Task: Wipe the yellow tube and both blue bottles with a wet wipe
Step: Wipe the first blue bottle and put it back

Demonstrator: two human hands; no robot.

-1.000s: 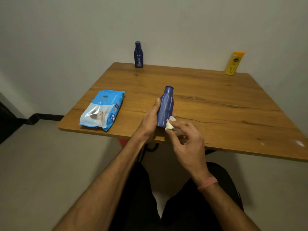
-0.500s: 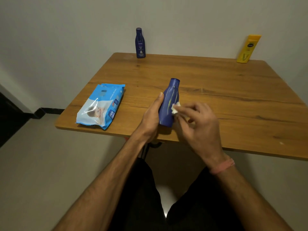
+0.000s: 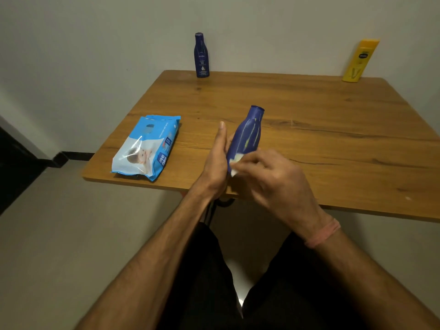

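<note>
Wooden table (image 3: 309, 120): set against a pale wall, its near edge running across the middle of the view. The person sits at that near edge, both forearms reaching over it.

Wet-wipe pack (image 3: 147, 148): light blue and white, lying flat at the near left of the table, well left of both hands.

Right hand (image 3: 269, 177): fingers curled, pinching a small white wet wipe (image 3: 234, 160) and pressing it against the lower body of the held bottle. A pink band (image 3: 323, 234) sits on this wrist.

Left hand (image 3: 217, 160): set edge-on along the left side of the held bottle, thumb straight and pointing up the bottle's side. The remaining fingers are hidden behind the bottle, so how far they wrap it cannot be seen; the hand does support the bottle.

Held blue bottle (image 3: 247, 134): raised over the near-centre of the table, tilted with its neck away from the person and leaning right. Yellowish streaks show on its front face.

Yellow tube (image 3: 359, 60): at the far right corner, leaning back against the wall.

Second blue bottle (image 3: 201, 55): upright at the far edge by the wall, left of centre, well apart from the tube.
</note>
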